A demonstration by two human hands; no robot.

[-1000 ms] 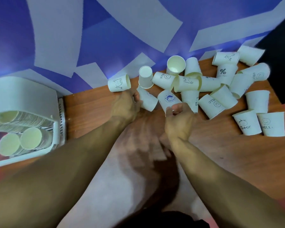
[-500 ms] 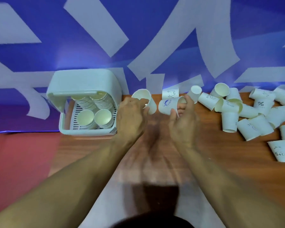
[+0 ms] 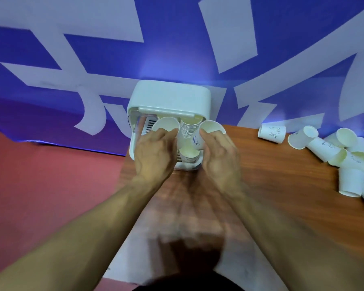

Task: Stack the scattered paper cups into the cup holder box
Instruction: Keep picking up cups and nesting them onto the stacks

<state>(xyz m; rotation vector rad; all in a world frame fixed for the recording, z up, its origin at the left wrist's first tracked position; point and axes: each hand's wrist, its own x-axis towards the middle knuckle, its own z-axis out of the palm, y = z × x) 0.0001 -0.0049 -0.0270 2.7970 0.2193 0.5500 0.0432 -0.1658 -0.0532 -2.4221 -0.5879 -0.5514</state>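
Note:
The white cup holder box stands at the table's far left edge with its lid raised, and stacks of paper cups lie inside it. My left hand holds a white paper cup over the box's left side, mouth toward me. My right hand grips a second paper cup, one with a blue logo, over the box's right side. Both hands cover the front of the box. Several loose cups lie scattered at the right.
The wooden table runs from the box to the right edge, with a pale sheet on its near part. A blue and white banner hangs behind. Red floor shows at the left.
Both hands lifted a cup each from the scattered pile and carried them left to the box. The camera has swung left, so the box is now centred.

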